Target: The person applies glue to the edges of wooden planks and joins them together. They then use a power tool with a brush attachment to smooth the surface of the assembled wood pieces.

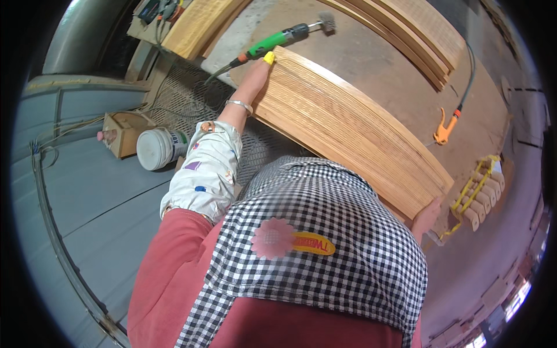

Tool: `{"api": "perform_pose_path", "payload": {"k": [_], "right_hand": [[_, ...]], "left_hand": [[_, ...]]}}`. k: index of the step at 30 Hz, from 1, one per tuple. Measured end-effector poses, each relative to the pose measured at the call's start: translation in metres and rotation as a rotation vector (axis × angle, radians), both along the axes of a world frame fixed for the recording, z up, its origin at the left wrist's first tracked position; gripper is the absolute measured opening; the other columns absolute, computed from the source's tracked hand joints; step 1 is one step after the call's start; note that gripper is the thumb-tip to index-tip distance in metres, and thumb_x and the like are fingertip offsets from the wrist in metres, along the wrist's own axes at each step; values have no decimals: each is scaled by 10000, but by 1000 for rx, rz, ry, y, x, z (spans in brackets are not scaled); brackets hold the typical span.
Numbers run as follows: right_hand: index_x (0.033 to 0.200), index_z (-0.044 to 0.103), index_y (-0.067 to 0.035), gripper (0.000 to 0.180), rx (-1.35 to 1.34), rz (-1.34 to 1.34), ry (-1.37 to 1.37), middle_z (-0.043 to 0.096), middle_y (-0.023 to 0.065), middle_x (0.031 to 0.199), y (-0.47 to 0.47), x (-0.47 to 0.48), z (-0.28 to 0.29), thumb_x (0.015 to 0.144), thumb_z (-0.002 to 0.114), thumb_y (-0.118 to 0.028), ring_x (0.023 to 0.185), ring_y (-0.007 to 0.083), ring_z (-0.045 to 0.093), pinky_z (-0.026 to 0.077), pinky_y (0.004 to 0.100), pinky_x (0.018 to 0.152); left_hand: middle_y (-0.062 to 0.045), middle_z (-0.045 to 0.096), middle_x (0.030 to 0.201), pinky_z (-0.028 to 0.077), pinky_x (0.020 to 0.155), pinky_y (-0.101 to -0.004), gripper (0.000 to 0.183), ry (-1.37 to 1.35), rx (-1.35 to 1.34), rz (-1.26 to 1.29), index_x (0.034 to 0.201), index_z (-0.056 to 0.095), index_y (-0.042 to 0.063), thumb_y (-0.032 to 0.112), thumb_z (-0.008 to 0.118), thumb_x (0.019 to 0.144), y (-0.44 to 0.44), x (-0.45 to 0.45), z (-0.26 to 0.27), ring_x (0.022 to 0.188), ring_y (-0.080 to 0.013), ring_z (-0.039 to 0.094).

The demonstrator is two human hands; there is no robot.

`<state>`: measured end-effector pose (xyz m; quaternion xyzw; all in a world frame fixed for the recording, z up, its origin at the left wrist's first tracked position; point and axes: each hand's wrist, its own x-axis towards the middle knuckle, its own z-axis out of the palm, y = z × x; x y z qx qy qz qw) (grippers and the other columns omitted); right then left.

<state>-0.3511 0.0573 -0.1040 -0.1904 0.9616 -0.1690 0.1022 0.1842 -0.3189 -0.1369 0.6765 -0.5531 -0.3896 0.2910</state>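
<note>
A long carved wooden panel with rows of patterned grooves lies slantwise before me, its near edge close to my checked apron. My left hand grips its far left end, with a yellow cover on the thumb at the corner. Those other left fingers are hidden by the wood. At the opposite end my right hand holds the panel's right edge, partly hidden by the apron. Just beyond the left corner lies a green handheld rotary grinder with a round brush head.
An orange air blow gun on a hose rests right of the panel. Other wooden panels are stacked on the worktable. Right, a yellow strap binds several wooden rolls. A white bucket and wooden box stand lower left.
</note>
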Motion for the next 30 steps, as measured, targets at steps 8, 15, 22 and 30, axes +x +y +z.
{"api": "perform_pose_path", "payload": {"k": [8,15,22,30], "right_hand": [[1367,552,11,736,35,-53,-45,615,216,1330,10,-3,0,1043,270,-587,1213,384,570,422,440,1008],[1301,588,33,629,62,35,36,642,222,1260,-17,7,26,1068,313,-482,1152,364,605,450,428,967],[1355,535,50,521,52,56,98,603,242,1301,-14,28,37,1094,354,-363,1176,374,569,438,413,1006],[1436,469,-8,643,47,-93,391,595,254,1312,-14,-6,-19,1043,389,-511,1173,407,587,476,457,963]], "left_hand": [[-217,688,1098,513,854,-522,281,-608,-386,-190,1144,666,80,168,581,891,-60,3,12,1004,-431,647],[-137,651,1022,515,813,-472,411,-796,-375,-200,1190,629,138,129,680,783,-51,10,-34,975,-360,628],[-199,580,1159,490,885,-497,438,-740,-342,-154,1229,585,126,257,712,831,-53,-7,-32,1052,-404,579],[-242,569,1276,452,1021,-456,572,-532,-148,-397,1400,495,96,199,630,854,-73,23,-10,1199,-407,543]]}}
